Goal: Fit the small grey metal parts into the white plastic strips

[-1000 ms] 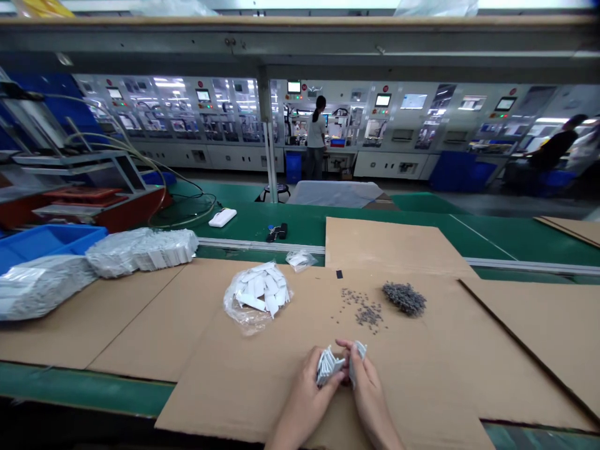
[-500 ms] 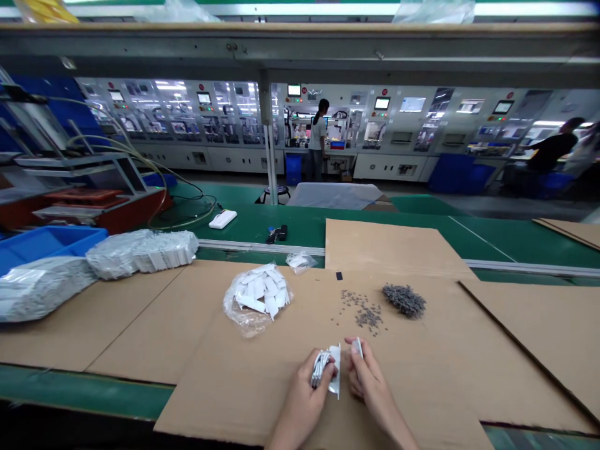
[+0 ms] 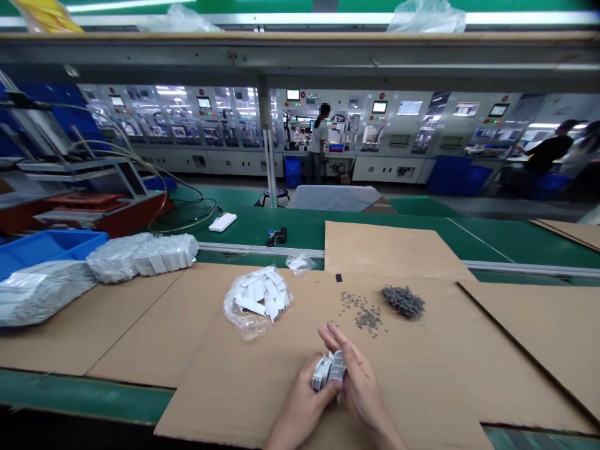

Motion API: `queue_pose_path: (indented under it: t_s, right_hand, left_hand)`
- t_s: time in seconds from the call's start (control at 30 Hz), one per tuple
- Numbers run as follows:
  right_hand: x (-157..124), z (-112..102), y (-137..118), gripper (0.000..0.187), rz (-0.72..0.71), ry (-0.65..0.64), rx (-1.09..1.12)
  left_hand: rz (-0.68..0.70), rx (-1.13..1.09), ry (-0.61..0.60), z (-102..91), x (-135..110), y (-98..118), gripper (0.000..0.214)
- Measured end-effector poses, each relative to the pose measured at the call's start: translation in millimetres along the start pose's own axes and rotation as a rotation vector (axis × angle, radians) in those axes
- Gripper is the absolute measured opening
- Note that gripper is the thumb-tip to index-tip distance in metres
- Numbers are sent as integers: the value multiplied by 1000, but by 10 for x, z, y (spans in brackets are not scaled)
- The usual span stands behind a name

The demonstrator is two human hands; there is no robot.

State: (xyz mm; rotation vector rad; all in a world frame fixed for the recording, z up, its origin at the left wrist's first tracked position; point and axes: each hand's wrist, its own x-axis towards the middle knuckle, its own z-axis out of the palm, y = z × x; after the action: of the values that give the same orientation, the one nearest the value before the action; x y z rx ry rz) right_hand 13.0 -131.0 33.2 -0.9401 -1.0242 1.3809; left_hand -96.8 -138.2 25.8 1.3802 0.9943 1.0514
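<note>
Low in the head view, my left hand is closed around a small stack of white plastic pieces, seen edge-on. My right hand lies against the right side of this stack with its fingers stretched out, pointing up and left. A grey-white piece shows at the stack's right side, between the two hands. Beyond the hands, small grey parts are scattered on the cardboard, with a denser pile of grey parts to their right.
An open clear bag of white pieces lies left of centre. Wrapped stacks and a blue bin are at far left, near a press-like machine. A small black piece lies behind the grey parts. People stand beyond the bench.
My right hand has moved left against the stack, and its fingers have straightened. The white piece it pinched no longer shows apart from the stack. My left hand keeps its hold.
</note>
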Motion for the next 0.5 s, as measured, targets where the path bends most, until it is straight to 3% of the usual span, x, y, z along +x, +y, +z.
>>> queue_pose_path:
  t_s: [0.13, 0.3, 0.37, 0.5]
  right_hand:
    - [29, 72, 52, 41, -4, -39, -144]
    - [61, -201, 139, 37, -109, 163, -756]
    - [47, -314, 184, 37, -112, 158, -911]
    - [25, -381, 196, 33, -24, 71, -857]
  left_hand:
    - [-35, -43, 1, -10, -16, 28, 23]
    - [-55, -58, 201, -14, -25, -56, 21]
    - [-64, -43, 227, -8, -15, -83, 21]
    - [-60, 72, 211, -9, 2, -116, 18]
